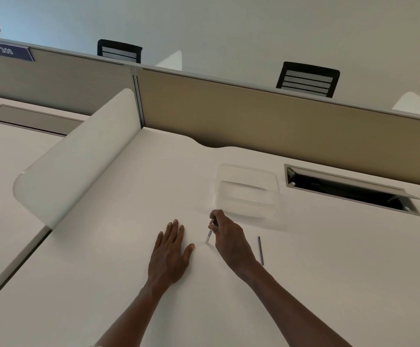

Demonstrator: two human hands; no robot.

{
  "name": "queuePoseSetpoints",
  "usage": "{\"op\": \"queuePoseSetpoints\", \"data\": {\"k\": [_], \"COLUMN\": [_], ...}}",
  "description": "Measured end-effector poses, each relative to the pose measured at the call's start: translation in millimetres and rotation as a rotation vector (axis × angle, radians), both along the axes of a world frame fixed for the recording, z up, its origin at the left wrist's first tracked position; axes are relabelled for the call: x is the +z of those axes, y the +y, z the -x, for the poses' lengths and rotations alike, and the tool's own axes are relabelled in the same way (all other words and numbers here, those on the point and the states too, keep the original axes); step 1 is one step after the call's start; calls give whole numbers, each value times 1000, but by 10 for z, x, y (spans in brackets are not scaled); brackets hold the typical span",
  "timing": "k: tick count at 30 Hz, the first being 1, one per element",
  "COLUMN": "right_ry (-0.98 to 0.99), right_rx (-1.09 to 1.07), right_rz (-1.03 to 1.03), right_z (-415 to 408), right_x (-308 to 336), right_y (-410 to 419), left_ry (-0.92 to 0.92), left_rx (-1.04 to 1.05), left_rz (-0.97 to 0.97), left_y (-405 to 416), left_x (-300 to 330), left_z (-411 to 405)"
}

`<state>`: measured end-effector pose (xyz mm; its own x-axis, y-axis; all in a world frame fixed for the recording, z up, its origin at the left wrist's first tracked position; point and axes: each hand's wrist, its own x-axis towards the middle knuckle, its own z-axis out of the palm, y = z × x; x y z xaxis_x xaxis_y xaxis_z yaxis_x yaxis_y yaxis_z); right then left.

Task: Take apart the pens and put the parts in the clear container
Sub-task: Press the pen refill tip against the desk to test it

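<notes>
My right hand (229,240) is closed around a slim clear pen (209,237), whose lower end points down at the white desk (103,284). My left hand (170,251) lies flat on the desk just left of it, fingers spread, holding nothing. A second dark, thin pen (260,250) lies on the desk to the right of my right wrist. The clear container (247,190) stands just beyond my right hand; it looks blurred and I see nothing inside it.
An open cable hatch (351,190) is set in the desk at the right, behind the container. A curved white divider (78,159) borders the desk on the left, and a tan partition (254,113) runs along the back, with black chairs behind it.
</notes>
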<state>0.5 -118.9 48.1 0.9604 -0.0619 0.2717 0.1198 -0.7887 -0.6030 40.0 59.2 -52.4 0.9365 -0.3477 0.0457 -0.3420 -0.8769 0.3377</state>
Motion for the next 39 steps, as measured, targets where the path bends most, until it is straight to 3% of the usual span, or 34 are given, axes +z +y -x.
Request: {"op": "queuePoseSetpoints", "data": {"k": [39], "right_ry": [-43], "right_rx": [16], "right_rz": [29], "right_z": [13], "right_x": [-44], "right_y": [58], "left_ry": [9], "left_rx": [1], "left_rz": [15], "left_y": [-3], "left_x": [-5], "left_z": [-5]}}
